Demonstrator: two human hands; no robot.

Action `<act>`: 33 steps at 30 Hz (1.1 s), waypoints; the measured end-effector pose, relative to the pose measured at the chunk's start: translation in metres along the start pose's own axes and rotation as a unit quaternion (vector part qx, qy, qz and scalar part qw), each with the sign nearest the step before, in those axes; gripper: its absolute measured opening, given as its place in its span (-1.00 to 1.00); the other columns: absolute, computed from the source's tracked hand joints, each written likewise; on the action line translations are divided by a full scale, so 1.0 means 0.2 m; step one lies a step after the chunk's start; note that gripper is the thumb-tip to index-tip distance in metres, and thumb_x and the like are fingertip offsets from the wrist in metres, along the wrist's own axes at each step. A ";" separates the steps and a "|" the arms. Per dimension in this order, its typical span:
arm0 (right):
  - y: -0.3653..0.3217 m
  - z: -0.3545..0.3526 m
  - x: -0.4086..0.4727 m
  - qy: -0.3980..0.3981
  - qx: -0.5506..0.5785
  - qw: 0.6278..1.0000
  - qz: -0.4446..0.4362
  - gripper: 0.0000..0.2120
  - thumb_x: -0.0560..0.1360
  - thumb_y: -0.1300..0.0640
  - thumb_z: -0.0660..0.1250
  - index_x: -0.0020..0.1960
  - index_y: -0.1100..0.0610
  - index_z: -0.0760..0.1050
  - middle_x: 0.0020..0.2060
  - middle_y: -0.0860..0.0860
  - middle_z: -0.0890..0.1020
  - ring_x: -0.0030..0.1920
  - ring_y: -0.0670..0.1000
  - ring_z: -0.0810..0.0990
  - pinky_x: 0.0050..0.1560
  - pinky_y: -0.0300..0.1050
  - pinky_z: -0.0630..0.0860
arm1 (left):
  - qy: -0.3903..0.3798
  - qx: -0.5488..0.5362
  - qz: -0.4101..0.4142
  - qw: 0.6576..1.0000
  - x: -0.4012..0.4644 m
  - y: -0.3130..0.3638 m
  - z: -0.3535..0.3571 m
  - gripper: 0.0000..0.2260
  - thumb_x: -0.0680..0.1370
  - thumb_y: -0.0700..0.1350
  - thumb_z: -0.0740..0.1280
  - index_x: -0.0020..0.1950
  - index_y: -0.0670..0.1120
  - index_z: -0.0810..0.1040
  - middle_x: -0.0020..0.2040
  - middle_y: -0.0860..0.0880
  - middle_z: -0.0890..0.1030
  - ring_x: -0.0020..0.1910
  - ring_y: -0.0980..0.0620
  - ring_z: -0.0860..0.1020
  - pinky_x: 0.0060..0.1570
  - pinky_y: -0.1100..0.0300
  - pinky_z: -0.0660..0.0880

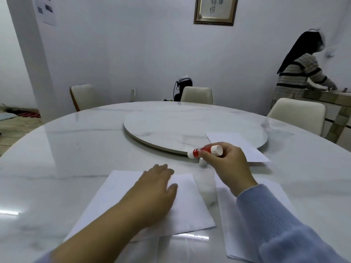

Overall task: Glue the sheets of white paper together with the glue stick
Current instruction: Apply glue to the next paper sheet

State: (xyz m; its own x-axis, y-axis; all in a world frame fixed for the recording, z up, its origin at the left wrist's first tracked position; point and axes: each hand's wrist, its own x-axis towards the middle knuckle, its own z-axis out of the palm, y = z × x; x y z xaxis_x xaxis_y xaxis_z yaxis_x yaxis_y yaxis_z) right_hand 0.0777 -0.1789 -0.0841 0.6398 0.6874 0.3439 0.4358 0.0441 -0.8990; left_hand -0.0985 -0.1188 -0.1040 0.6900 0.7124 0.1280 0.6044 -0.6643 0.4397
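A white sheet of paper (190, 202) lies on the table in front of me, and my left hand (155, 188) rests flat on it with fingers spread. My right hand (226, 164) hovers beyond it, shut on a red and white glue stick (207, 150) held sideways, its uncapped tip pointing left. The small white cap (202, 162) stands on the table just below the stick. A second sheet (245, 221) lies to the right, partly under my right sleeve. A third sheet (237, 144) rests across the turntable's edge behind my right hand.
The round white marble table (76, 149) carries a raised turntable (171, 126) at its centre. Cream chairs (197, 94) stand around the far side. A person in a striped sweater (300, 73) works at a counter at the far right.
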 end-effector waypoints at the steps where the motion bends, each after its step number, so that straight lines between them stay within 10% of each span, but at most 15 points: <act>1: 0.02 0.01 -0.01 -0.003 -0.008 1.000 0.005 -0.95 0.37 0.15 0.48 -0.22 0.07 0.62 -0.30 -0.03 0.66 -0.24 -0.03 0.59 -0.23 -0.19 0.51 | -0.019 0.039 0.001 0.999 0.03 0.00 0.05 -0.54 0.62 0.04 0.00 0.52 0.02 0.07 0.57 0.08 0.00 0.53 0.11 -0.07 0.46 0.17 -0.11; 7: 0.07 0.06 -0.01 -0.076 -0.053 0.996 -0.011 -0.91 0.45 0.07 0.37 -0.14 0.09 0.57 -0.17 0.19 0.65 -0.23 0.06 0.53 -0.15 -0.07 0.47 | -0.072 0.125 0.007 0.990 0.06 -0.06 0.16 -0.51 0.63 0.05 -0.09 0.55 0.01 -0.08 0.57 0.06 -0.11 0.54 0.06 -0.15 0.50 0.07 -0.19; 14: 0.08 0.11 -0.02 -0.115 -0.135 0.982 -0.067 -0.90 0.46 0.08 0.34 -0.15 0.11 0.55 -0.39 -0.12 0.62 -0.46 -0.23 0.44 -0.40 -0.40 0.29 | -0.079 0.136 0.008 0.988 0.07 -0.06 0.15 -0.52 0.63 0.01 -0.11 0.55 0.00 -0.11 0.57 0.06 -0.13 0.54 0.06 -0.17 0.50 0.08 -0.20; 19: 0.03 0.09 -0.03 -0.124 -0.204 0.969 -0.062 -0.81 0.43 0.06 0.31 -0.21 0.19 0.46 -0.40 -0.04 0.50 -0.37 -0.05 0.39 -0.30 -0.13 0.33 | -0.092 0.141 0.003 0.986 0.08 -0.06 0.15 -0.51 0.63 0.03 -0.11 0.55 0.01 -0.12 0.57 0.06 -0.15 0.54 0.05 -0.18 0.50 0.06 -0.21; 29: -0.06 -0.13 -0.08 -0.392 -0.166 0.905 0.025 -0.63 0.16 0.02 0.42 -0.22 0.32 0.62 -0.35 0.27 0.64 -0.41 0.00 0.50 -0.33 -0.17 0.39 | -0.085 0.132 0.006 0.988 0.07 -0.07 0.16 -0.49 0.62 0.09 -0.09 0.55 0.02 -0.11 0.57 0.07 -0.13 0.54 0.08 -0.17 0.50 0.07 -0.20; 33: 0.00 -0.14 -0.04 -0.205 0.109 0.972 0.028 -0.82 0.16 0.06 0.47 -0.33 0.17 0.67 -0.38 0.17 0.60 -0.46 -0.06 0.45 -0.43 -0.29 0.37 | -0.135 0.096 0.069 0.984 0.06 -0.09 0.08 -0.51 0.62 0.05 0.01 0.54 0.09 -0.03 0.56 0.14 -0.12 0.52 0.14 -0.21 0.49 0.12 -0.23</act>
State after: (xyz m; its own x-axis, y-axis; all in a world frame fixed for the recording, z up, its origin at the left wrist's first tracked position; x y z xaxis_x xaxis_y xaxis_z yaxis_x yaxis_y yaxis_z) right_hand 0.0911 -0.2042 -0.0791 0.3335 0.9222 0.1960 0.2336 0.1206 -0.9648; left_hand -0.0937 -0.1017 -0.1253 0.8356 0.5439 -0.0776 0.5440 -0.7993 0.2552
